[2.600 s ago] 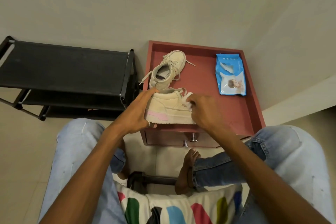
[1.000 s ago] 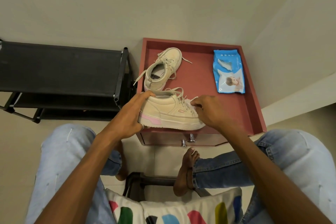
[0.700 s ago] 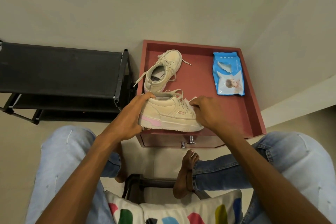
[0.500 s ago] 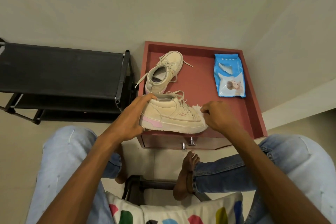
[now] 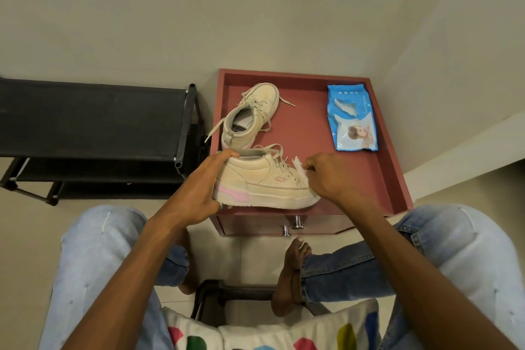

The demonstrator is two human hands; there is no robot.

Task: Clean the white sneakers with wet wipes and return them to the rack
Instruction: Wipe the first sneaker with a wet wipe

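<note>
Right grip [image 5: 326, 176] has shifted off the laces toward the toe, pinching a crumpled white wet wipe [image 5: 298, 166]. Left grip [image 5: 199, 193] clasps the heel of the cream leather sneaker with pink heel patch [image 5: 255, 182], centre frame, at the front edge of the red rimmed wooden table [image 5: 393, 170]. Judged light, stiff-soled, with a pliable upper: hold it at the heel or sole. Second cream sneaker [image 5: 250, 116] crowds it from behind; open room lies to the right.

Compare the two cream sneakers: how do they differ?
The near cream sneaker is gripped at its heel by the left hand; the far cream sneaker stands untouched. The near one shows its side, toe rightward; the far one points away. The right hand's white wet wipe touches the near one, not the far. Both have loose laces.
</note>
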